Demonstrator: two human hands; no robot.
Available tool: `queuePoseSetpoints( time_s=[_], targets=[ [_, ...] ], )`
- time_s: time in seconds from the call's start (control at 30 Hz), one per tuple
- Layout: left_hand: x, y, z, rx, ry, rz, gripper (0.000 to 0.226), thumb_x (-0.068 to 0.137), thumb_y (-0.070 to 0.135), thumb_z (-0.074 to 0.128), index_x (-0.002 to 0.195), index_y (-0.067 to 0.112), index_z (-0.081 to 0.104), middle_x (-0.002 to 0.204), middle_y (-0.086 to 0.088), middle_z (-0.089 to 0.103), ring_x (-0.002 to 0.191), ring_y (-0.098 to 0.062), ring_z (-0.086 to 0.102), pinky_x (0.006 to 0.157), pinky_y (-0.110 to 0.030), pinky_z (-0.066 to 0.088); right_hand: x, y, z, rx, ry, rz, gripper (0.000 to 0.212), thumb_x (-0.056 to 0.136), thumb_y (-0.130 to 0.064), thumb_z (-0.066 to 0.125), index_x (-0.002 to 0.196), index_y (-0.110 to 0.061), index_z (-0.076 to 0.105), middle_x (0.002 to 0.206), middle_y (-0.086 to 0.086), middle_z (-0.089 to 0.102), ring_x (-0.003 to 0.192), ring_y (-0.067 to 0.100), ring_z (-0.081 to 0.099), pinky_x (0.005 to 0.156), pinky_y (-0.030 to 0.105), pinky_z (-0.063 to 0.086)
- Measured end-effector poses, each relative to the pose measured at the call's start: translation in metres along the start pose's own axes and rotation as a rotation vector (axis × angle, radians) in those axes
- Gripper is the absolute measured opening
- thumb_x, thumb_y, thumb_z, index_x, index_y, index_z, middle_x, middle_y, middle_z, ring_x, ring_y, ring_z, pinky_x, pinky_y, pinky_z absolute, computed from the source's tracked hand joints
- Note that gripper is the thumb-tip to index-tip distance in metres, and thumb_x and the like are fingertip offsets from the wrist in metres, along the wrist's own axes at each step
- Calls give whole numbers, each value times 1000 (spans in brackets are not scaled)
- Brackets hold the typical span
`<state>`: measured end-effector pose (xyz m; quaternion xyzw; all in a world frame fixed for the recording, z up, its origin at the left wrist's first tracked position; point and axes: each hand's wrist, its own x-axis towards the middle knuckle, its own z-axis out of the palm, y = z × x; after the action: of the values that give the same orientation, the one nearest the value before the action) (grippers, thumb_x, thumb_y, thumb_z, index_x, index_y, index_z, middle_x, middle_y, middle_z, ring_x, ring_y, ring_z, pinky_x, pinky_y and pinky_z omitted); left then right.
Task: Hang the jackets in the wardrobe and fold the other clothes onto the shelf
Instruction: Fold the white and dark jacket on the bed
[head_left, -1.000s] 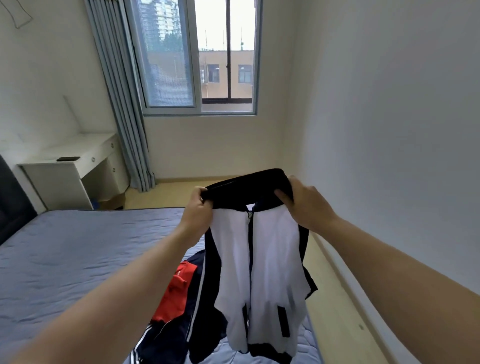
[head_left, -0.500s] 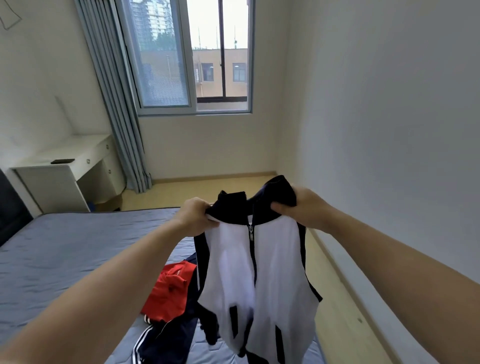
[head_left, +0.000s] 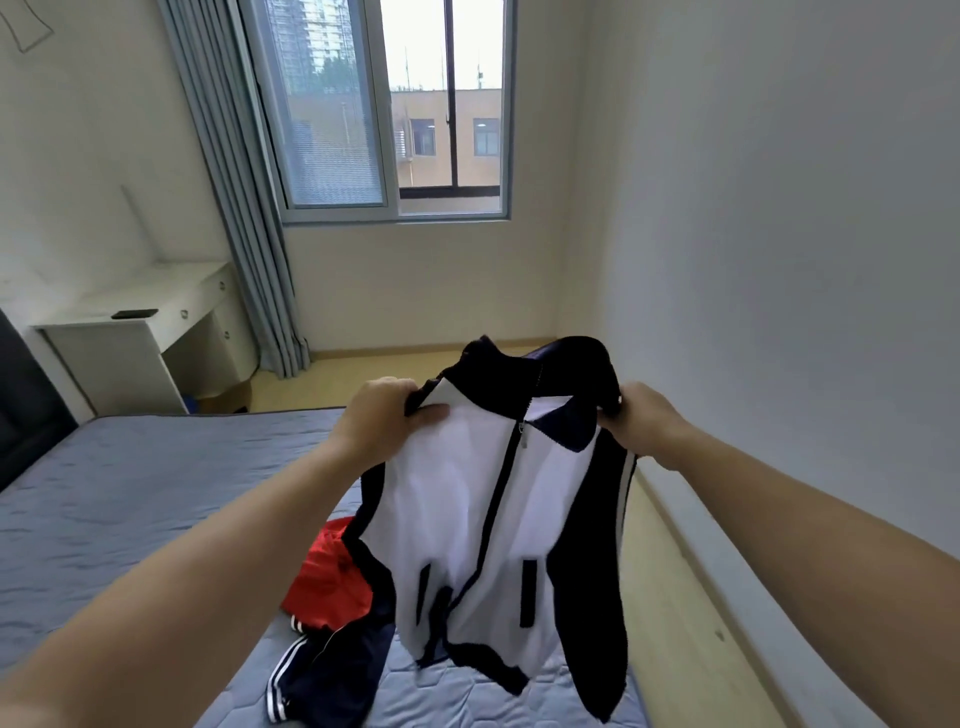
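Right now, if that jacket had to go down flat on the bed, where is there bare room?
The mattress is bare from the dark headboard across to the red garment. The near corner is crowded: the red garment and a navy striped garment lie there, below the hanging jacket.

No text, label, brand or number is legible anywhere.

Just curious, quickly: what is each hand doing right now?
Left hand: closed, gripping the white and navy jacket by one shoulder.
Right hand: closed, gripping the same jacket by the other shoulder.
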<state>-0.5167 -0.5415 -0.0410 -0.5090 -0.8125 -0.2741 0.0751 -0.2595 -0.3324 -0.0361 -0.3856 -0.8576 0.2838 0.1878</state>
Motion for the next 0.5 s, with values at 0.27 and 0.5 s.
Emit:
queuePoseSetpoints(
  time_s=[0.27,0.5],
  targets=[
    [-7,-10,-13,190,-142,-3,46,72,36,83,86,14,45,81,5,44,74,-18,42,55,-27,26,-5,25,-5,-413,-107,-284,30,88,-55,63,98,-28,56,87,-9,59,80,19,59,62,32,39],
    [-23,-13,4,150,-122,-51,8,85,-1,58,86,5,54,87,-14,59,84,-35,55,64,-37,37,-6,32,-14,-741,-255,-343,27,83,-40,73,96,-25,54,88,-6,56,83,22,56,66,35,48]
  ],
)
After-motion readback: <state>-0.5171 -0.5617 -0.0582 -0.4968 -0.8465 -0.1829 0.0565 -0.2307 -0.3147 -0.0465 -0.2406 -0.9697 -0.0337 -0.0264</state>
